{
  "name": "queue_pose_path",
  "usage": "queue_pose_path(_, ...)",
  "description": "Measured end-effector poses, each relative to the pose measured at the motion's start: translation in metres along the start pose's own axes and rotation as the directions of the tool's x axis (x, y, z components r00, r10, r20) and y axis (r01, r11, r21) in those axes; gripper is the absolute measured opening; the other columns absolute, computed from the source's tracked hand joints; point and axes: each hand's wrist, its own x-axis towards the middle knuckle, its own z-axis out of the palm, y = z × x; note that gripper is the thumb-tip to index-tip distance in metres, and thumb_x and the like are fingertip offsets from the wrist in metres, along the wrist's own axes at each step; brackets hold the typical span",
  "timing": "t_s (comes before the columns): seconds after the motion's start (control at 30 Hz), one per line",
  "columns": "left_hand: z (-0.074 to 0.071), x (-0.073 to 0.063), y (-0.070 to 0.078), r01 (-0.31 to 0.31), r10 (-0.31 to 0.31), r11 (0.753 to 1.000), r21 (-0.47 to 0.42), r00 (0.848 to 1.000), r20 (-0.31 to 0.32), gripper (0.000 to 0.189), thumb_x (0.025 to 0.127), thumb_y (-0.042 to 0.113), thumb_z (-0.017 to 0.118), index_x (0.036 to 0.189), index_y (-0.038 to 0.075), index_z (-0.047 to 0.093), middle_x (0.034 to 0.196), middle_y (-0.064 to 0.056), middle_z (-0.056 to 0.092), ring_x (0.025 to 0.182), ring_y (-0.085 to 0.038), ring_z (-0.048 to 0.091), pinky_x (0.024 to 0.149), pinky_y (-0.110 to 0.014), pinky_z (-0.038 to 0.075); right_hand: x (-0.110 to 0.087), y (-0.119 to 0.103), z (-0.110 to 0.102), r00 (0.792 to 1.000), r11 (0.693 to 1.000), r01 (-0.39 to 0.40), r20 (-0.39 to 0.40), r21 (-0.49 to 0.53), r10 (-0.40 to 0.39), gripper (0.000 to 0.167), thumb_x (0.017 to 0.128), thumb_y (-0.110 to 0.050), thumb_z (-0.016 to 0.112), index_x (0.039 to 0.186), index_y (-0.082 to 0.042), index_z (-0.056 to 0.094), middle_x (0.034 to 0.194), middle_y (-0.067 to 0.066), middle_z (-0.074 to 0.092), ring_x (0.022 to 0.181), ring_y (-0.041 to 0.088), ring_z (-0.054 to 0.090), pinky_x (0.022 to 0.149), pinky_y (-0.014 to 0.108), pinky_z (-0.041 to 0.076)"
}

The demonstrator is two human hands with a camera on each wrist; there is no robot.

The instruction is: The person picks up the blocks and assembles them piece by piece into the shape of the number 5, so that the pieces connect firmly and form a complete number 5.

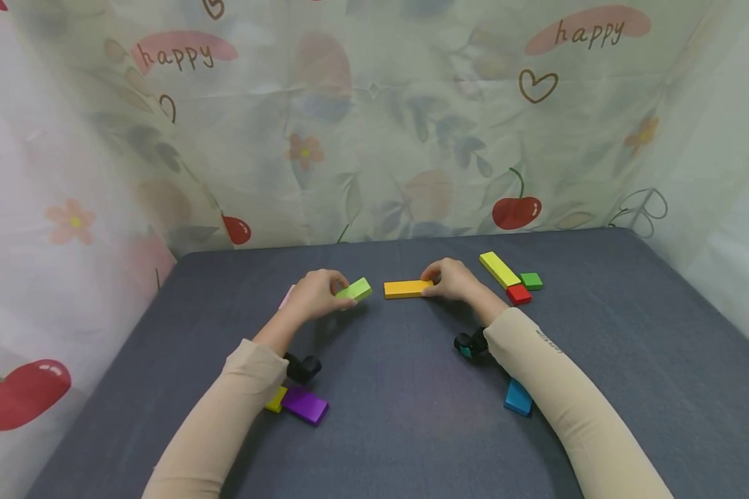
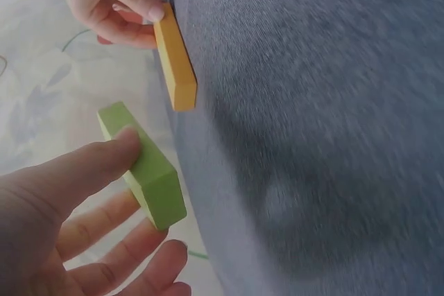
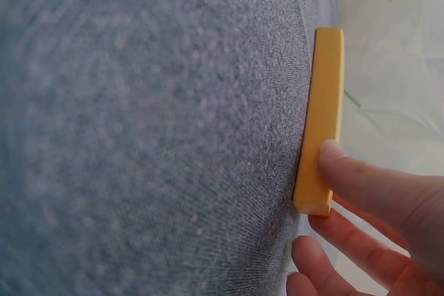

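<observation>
My left hand (image 1: pixel 315 294) pinches a light green block (image 1: pixel 357 289) between thumb and fingers, held up over the table with its shadow below. In the left wrist view the thumb presses one face of the green block (image 2: pixel 149 168) and the fingertips lie behind it. To its right, an orange-yellow long block (image 1: pixel 402 290) lies flat on the dark cloth. My right hand (image 1: pixel 454 281) pinches this block's right end, as the right wrist view also shows, thumb on the orange block (image 3: pixel 322 116). A pink block (image 1: pixel 286 296) is mostly hidden behind the left hand.
Beyond the right hand lie a long yellow block (image 1: pixel 499 269), a green block (image 1: pixel 531 281) and a red block (image 1: pixel 519 294). Nearer are a purple block (image 1: pixel 306 405), a yellow block (image 1: pixel 277 399) and a blue block (image 1: pixel 518 398), partly under the forearms. A patterned curtain (image 1: pixel 374 125) backs the table.
</observation>
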Motion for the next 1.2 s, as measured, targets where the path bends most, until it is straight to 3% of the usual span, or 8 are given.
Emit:
queue_pose_path(0.13, 0.005, 0.008, 0.005, 0.057, -0.057, 0.998, 0.0, 0.998, 0.004, 0.043, 0.079, 0.038, 0.071, 0.109, 0.008, 0.067, 0.096, -0.008, 0.064, 0.079, -0.018, 0.056, 0.061, -0.025, 0.041, 0.0, -0.001, 0.0, 1.0, 1.0, -0.006, 0.0, 0.004, 0.006, 0.035, 0.084, -0.017, 0.069, 0.114, -0.002, 0.065, 0.116, 0.017, 0.064, 0.104, 0.03, 0.058, 0.091, 0.042, 0.048)
queue_pose_path(0.37, 0.017, 0.021, 0.013, 0.172, -0.172, 0.985, 0.01, 0.985, 0.034, 0.048, 0.08, 0.043, 0.069, 0.111, 0.007, 0.067, 0.11, -0.008, 0.065, 0.092, -0.021, 0.059, 0.076, -0.036, 0.048, 0.0, -0.001, 0.0, 1.0, 1.0, -0.013, -0.001, 0.0, 0.013, 0.035, 0.084, -0.017, 0.07, 0.114, -0.002, 0.065, 0.115, 0.017, 0.064, 0.104, 0.03, 0.058, 0.092, 0.042, 0.048)
queue_pose_path(0.7, 0.031, 0.034, 0.019, 0.291, -0.291, 0.956, 0.022, 0.957, 0.006, 0.04, 0.079, 0.045, 0.069, 0.097, 0.009, 0.069, 0.094, -0.006, 0.066, 0.078, -0.018, 0.056, 0.065, -0.03, 0.041, 0.001, 0.0, 0.0, 1.0, 1.0, -0.011, -0.005, -0.003, 0.011, 0.035, 0.084, -0.018, 0.07, 0.115, -0.002, 0.065, 0.116, 0.017, 0.064, 0.104, 0.03, 0.058, 0.091, 0.042, 0.048)
queue_pose_path(1.0, 0.041, 0.039, 0.025, 0.326, -0.326, 0.945, 0.033, 0.945, -0.002, 0.035, 0.079, 0.046, 0.069, 0.085, 0.011, 0.069, 0.083, -0.004, 0.065, 0.071, -0.016, 0.053, 0.062, -0.03, 0.039, 0.0, -0.001, 0.0, 1.0, 1.0, -0.022, -0.005, 0.007, 0.022, 0.036, 0.083, -0.017, 0.07, 0.115, -0.002, 0.065, 0.116, 0.017, 0.064, 0.105, 0.03, 0.058, 0.093, 0.042, 0.047)
queue_pose_path(1.2, 0.043, 0.038, 0.027, 0.324, -0.324, 0.946, 0.03, 0.946, -0.004, 0.035, 0.079, 0.046, 0.069, 0.08, 0.011, 0.067, 0.076, -0.002, 0.059, 0.068, -0.015, 0.051, 0.06, -0.029, 0.037, 0.0, -0.001, 0.0, 1.0, 1.0, -0.021, -0.007, -0.002, 0.021, 0.036, 0.084, -0.018, 0.07, 0.116, -0.002, 0.064, 0.118, 0.017, 0.063, 0.108, 0.031, 0.057, 0.094, 0.043, 0.046)
